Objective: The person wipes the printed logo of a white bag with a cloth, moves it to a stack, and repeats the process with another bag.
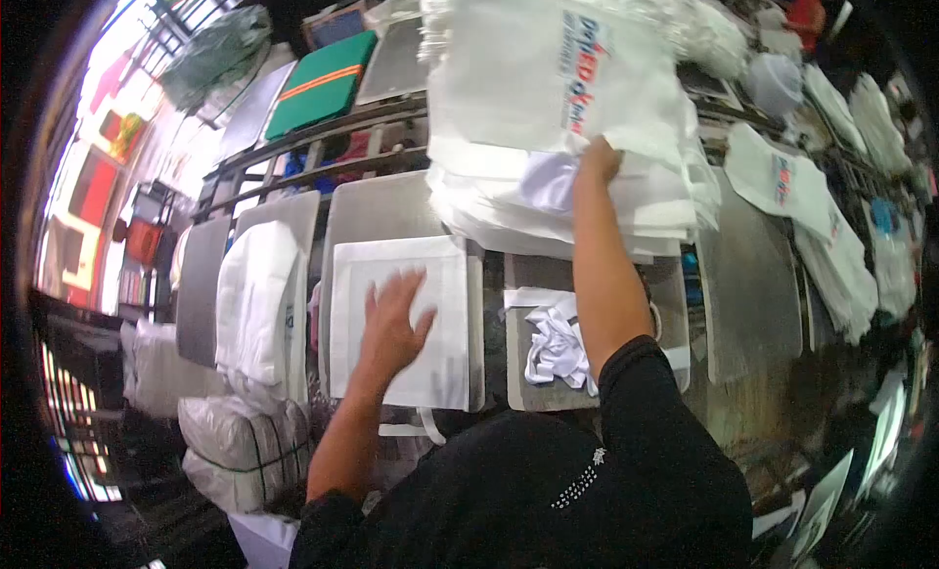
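The person's right hand (599, 161) is at the near edge of the big stack of white fabric pieces with blue and red print (509, 90). Its fingers are bent and close together at the top piece, but I cannot tell how firmly they hold it. The left hand (396, 325) has its fingers spread wide, above the flat white square fabric piece (401, 378), which lies on a grey board. Whether the palm touches it, I cannot tell. Between the arms, crumpled white strips (558, 346) lie on another grey board (528, 397), nearer to the person than the stack. Farther away, to the left, I see a green folder with an orange stripe (318, 88).
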`<control>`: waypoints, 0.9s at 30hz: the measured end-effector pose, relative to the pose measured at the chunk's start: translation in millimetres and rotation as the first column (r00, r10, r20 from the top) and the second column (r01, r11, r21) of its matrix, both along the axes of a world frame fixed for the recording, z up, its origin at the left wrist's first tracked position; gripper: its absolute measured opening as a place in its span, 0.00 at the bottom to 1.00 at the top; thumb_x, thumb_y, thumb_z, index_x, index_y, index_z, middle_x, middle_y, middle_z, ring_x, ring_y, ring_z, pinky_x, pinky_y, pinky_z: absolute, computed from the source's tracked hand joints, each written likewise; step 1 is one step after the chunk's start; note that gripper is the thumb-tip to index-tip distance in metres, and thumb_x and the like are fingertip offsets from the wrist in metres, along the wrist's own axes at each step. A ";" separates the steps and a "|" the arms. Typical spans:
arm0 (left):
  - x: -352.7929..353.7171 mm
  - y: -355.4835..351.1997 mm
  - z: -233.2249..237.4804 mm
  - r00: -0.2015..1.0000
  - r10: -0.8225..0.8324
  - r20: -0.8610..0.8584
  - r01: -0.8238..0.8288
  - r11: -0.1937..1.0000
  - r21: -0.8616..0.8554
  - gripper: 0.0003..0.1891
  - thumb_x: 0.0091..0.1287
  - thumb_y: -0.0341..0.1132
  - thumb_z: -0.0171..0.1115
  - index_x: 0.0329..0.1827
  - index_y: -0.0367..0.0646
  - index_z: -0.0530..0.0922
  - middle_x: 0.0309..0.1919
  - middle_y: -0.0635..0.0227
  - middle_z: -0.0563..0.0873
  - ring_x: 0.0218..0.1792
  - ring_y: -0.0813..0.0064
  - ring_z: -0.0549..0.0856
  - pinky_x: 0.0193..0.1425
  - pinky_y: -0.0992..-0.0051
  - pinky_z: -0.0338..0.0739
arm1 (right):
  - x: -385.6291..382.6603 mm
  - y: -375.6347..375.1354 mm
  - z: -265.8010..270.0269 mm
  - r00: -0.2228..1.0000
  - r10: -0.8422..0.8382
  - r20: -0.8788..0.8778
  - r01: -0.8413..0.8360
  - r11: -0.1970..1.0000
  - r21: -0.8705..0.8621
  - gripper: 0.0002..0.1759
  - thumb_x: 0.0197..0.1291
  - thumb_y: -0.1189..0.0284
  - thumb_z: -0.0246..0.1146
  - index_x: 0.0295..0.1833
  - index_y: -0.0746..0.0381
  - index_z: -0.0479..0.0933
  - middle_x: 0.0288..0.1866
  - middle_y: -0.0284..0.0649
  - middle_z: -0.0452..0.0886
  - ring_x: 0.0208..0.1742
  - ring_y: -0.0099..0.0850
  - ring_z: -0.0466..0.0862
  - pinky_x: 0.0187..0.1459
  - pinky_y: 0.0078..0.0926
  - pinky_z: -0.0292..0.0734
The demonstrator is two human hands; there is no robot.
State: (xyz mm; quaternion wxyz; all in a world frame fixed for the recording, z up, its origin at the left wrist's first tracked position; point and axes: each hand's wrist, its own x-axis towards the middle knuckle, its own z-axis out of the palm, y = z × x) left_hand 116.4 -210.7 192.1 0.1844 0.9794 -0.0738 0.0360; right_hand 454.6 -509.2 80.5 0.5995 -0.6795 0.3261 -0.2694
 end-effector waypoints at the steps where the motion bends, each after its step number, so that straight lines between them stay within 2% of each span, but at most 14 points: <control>1: -26.6 12.7 -27.9 0.989 0.029 -0.142 -0.027 1.000 0.010 0.30 0.66 0.39 0.62 0.71 0.47 0.67 0.66 0.54 0.73 0.69 0.54 0.70 0.75 0.46 0.51 | 15.1 -13.8 -27.1 0.971 -0.021 -0.236 -0.041 0.966 -0.254 0.22 0.62 0.65 0.54 0.52 0.73 0.76 0.48 0.61 0.80 0.45 0.49 0.84 0.50 0.46 0.78; 2: -58.2 25.6 -57.9 0.970 0.077 -0.230 -0.074 0.997 0.023 0.29 0.65 0.40 0.62 0.70 0.46 0.68 0.64 0.54 0.76 0.66 0.54 0.72 0.73 0.45 0.53 | 49.7 -27.6 -109.8 0.914 -0.073 -0.399 -0.289 0.574 -0.766 0.21 0.64 0.63 0.56 0.51 0.71 0.78 0.48 0.54 0.81 0.47 0.43 0.84 0.51 0.42 0.78; 4: -125.6 47.0 -98.2 0.878 0.246 -0.411 -0.264 0.965 0.014 0.27 0.64 0.39 0.62 0.67 0.44 0.71 0.59 0.54 0.80 0.62 0.54 0.77 0.71 0.46 0.58 | 35.8 -38.5 -97.4 0.893 0.152 -0.423 -0.417 0.633 -0.652 0.21 0.64 0.63 0.56 0.52 0.70 0.78 0.48 0.52 0.82 0.47 0.41 0.84 0.51 0.41 0.78; 6: -196.0 56.4 -117.4 0.794 0.403 -0.455 -0.496 0.862 -0.103 0.25 0.63 0.39 0.63 0.63 0.41 0.75 0.54 0.53 0.83 0.57 0.53 0.80 0.68 0.52 0.65 | 28.8 -45.7 -93.5 0.876 0.389 -0.286 -0.477 0.786 -0.392 0.21 0.64 0.62 0.57 0.53 0.69 0.79 0.48 0.49 0.82 0.47 0.39 0.84 0.51 0.39 0.79; 8: -240.7 56.8 -117.1 0.758 0.518 -0.398 -0.624 0.752 -0.210 0.23 0.63 0.38 0.63 0.60 0.40 0.77 0.52 0.53 0.84 0.55 0.53 0.82 0.66 0.56 0.69 | 16.2 -59.7 -92.9 0.857 0.516 -0.016 -0.513 0.854 0.082 0.22 0.65 0.62 0.58 0.54 0.68 0.79 0.48 0.46 0.83 0.47 0.37 0.84 0.51 0.38 0.79; 9: -256.2 52.7 -110.4 0.698 0.607 -0.381 -0.700 0.690 -0.185 0.22 0.63 0.38 0.63 0.59 0.39 0.78 0.52 0.52 0.84 0.54 0.53 0.82 0.64 0.59 0.72 | 5.4 -67.6 -95.1 0.859 0.507 0.068 -0.506 0.820 0.267 0.22 0.65 0.62 0.58 0.55 0.68 0.79 0.48 0.45 0.83 0.47 0.36 0.84 0.51 0.37 0.79; 10: -267.4 49.3 -107.1 0.632 0.685 -0.363 -0.767 0.621 -0.163 0.21 0.62 0.37 0.63 0.57 0.38 0.79 0.51 0.51 0.84 0.53 0.53 0.83 0.61 0.62 0.74 | -14.3 -60.6 -73.4 0.910 0.318 0.267 -0.415 0.707 0.573 0.22 0.64 0.67 0.60 0.59 0.70 0.76 0.53 0.45 0.81 0.50 0.39 0.83 0.53 0.39 0.79; 11: -272.3 52.9 -109.0 0.599 0.716 -0.359 -0.796 0.579 -0.175 0.21 0.62 0.37 0.63 0.57 0.38 0.79 0.51 0.51 0.84 0.53 0.53 0.83 0.61 0.62 0.74 | -25.5 -61.6 -68.2 0.894 0.328 0.305 -0.446 0.709 0.546 0.26 0.62 0.65 0.62 0.59 0.73 0.75 0.55 0.47 0.80 0.52 0.41 0.82 0.54 0.42 0.79; 13: -268.6 74.5 -110.9 0.594 0.730 -0.338 -0.803 0.510 -0.308 0.19 0.62 0.35 0.63 0.54 0.36 0.80 0.49 0.50 0.85 0.52 0.53 0.84 0.58 0.62 0.76 | -48.0 -47.4 -33.5 0.965 0.262 -0.017 -0.220 0.843 0.490 0.30 0.55 0.63 0.68 0.57 0.74 0.75 0.51 0.49 0.81 0.48 0.43 0.82 0.51 0.44 0.79; 14: -259.9 85.2 -109.3 0.603 0.767 -0.220 -0.792 0.544 -0.277 0.18 0.62 0.34 0.63 0.53 0.36 0.81 0.48 0.50 0.85 0.51 0.52 0.84 0.57 0.62 0.77 | -54.5 -42.1 -28.2 0.951 0.302 -0.060 -0.243 0.855 0.458 0.32 0.57 0.55 0.65 0.56 0.73 0.76 0.53 0.46 0.80 0.50 0.39 0.80 0.54 0.36 0.75; 17: -216.3 132.3 -89.0 0.671 0.740 0.046 -0.704 0.655 -0.275 0.16 0.62 0.34 0.63 0.49 0.35 0.82 0.47 0.49 0.86 0.50 0.52 0.85 0.57 0.62 0.77 | -63.2 -36.6 -15.7 0.950 0.284 -0.127 -0.233 0.920 0.315 0.32 0.56 0.54 0.66 0.53 0.74 0.77 0.50 0.46 0.81 0.45 0.39 0.81 0.51 0.34 0.76; 19: -190.7 172.9 -88.7 0.648 0.745 0.156 -0.714 0.666 -0.216 0.16 0.61 0.35 0.64 0.48 0.35 0.82 0.47 0.49 0.86 0.49 0.51 0.84 0.56 0.61 0.77 | -65.4 -37.8 -12.9 0.971 0.234 -0.038 -0.214 0.933 0.288 0.23 0.55 0.63 0.65 0.47 0.75 0.79 0.46 0.49 0.81 0.41 0.40 0.83 0.44 0.43 0.80; 25: -138.6 275.8 -89.3 0.587 0.780 0.216 -0.776 0.618 -0.123 0.29 0.59 0.40 0.68 0.64 0.43 0.73 0.59 0.50 0.78 0.62 0.51 0.75 0.67 0.57 0.68 | -57.4 -29.2 -9.0 0.968 0.247 -0.050 -0.225 0.935 0.275 0.22 0.59 0.62 0.64 0.50 0.71 0.78 0.47 0.48 0.81 0.46 0.39 0.82 0.48 0.38 0.78; 27: -130.0 301.3 -106.7 0.543 0.820 0.178 -0.836 0.509 0.206 0.41 0.56 0.44 0.71 0.73 0.49 0.62 0.69 0.51 0.67 0.70 0.50 0.65 0.71 0.50 0.61 | -50.4 -32.2 -7.2 0.965 0.257 -0.056 -0.234 0.935 0.266 0.22 0.60 0.62 0.64 0.51 0.69 0.78 0.48 0.48 0.81 0.47 0.38 0.81 0.50 0.36 0.77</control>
